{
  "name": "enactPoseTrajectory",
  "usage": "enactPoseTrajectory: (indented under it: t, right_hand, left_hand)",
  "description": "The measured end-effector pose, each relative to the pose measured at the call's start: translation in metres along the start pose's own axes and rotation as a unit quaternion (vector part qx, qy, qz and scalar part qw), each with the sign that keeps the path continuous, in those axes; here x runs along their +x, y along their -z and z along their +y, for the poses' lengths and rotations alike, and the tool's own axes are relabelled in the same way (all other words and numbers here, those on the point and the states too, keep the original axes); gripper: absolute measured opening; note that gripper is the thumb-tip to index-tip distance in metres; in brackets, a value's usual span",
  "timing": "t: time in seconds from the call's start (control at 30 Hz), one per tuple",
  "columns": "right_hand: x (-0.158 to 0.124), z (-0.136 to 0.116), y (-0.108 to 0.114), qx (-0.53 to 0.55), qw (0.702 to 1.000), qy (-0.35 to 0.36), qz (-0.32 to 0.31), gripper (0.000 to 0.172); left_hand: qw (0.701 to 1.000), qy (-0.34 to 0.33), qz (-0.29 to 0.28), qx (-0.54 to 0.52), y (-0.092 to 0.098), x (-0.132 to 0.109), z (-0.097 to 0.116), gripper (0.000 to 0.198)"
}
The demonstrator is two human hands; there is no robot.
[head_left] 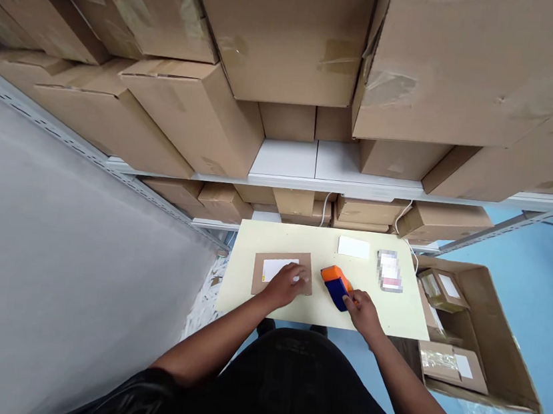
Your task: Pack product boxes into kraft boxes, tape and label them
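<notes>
Table: pale yellow rectangular top (240,296), carrying the things below up to the white rectangle.
Parcel: flat brown cardboard box (266,288) with a white label (274,267), at the table's left.
Left hand (287,284): bent, blurred fingers over the box's right part; cannot tell whether they grip or press.
Tool: orange and dark-blue handheld tool (334,292), just right of the box.
Right hand (363,312): closed around the tool's near right end.
White rectangle (353,247): flat, far side.
Carton: large open brown cardboard box (506,343) at right, holding smaller parcels (439,362).
</notes>
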State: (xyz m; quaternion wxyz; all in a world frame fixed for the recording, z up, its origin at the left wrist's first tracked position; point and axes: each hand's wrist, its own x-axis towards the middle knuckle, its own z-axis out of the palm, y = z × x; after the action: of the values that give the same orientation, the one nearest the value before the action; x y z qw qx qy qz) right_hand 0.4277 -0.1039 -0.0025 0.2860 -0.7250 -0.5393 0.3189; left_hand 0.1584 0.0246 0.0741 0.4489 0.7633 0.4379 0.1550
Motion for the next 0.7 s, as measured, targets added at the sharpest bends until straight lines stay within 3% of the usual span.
enactPoseTrajectory:
  t: [0.1, 0.2, 0.33, 0.43, 0.5, 0.6, 0.7]
  right_hand:
    - [-0.027, -0.010, 0.020, 0.113, 0.992, 0.038, -0.051, 0.034]
    - [-0.040, -0.018, 0.031, 0.171, 0.981, 0.026, -0.083, 0.031]
    - [-0.042, -0.016, 0.027, 0.211, 0.974, -0.040, -0.071, 0.029]
    - [-0.035, -0.017, 0.012, 0.181, 0.980, -0.076, -0.026, 0.037]
    - [-0.027, -0.021, 0.002, 0.149, 0.983, -0.104, 0.002, 0.047]
    - [-0.018, -0.022, -0.007, 0.139, 0.976, -0.163, 0.025, 0.057]
    - [-0.027, -0.007, -0.011, 0.169, 0.956, -0.237, 0.036, 0.060]
  left_hand:
    - [0.980, 0.111, -0.089, -0.141, -0.009, 0.034, 0.020, 0.042]
    - [0.932, 0.166, -0.188, -0.261, -0.018, 0.042, 0.029, 0.040]
    - [0.929, 0.179, -0.161, -0.280, -0.040, 0.028, 0.032, 0.024]
    - [0.953, 0.199, -0.101, -0.205, -0.055, 0.023, 0.035, 0.017]
    - [0.976, 0.196, -0.074, -0.066, -0.057, 0.031, 0.040, 0.020]
    - [0.974, 0.161, -0.085, 0.138, -0.050, 0.061, 0.047, 0.022]
    - [0.961, 0.134, -0.118, 0.213, -0.043, 0.102, 0.047, 0.022]
